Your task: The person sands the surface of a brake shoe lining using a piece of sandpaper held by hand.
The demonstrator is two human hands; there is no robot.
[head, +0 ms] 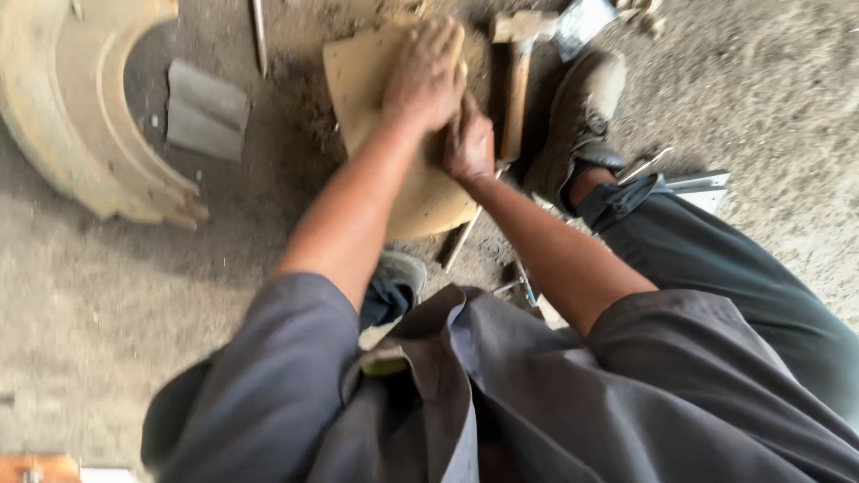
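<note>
A tan, flat curved metal plate (362,80) lies on the dusty ground in front of me. My left hand (425,76) presses down on its upper part, fingers closed over its far edge. My right hand (470,143) sits right beside it, fingers curled against the plate's right side; whether it holds a small tool is hidden. A hammer (517,80) with a wooden handle lies just right of my hands.
A large curved tan metal shell (80,134) lies at the left with a grey block (206,109) beside it. My shoe (582,107) rests right of the hammer. Thin metal rods (465,234) and a metal angle piece (698,185) lie near my legs.
</note>
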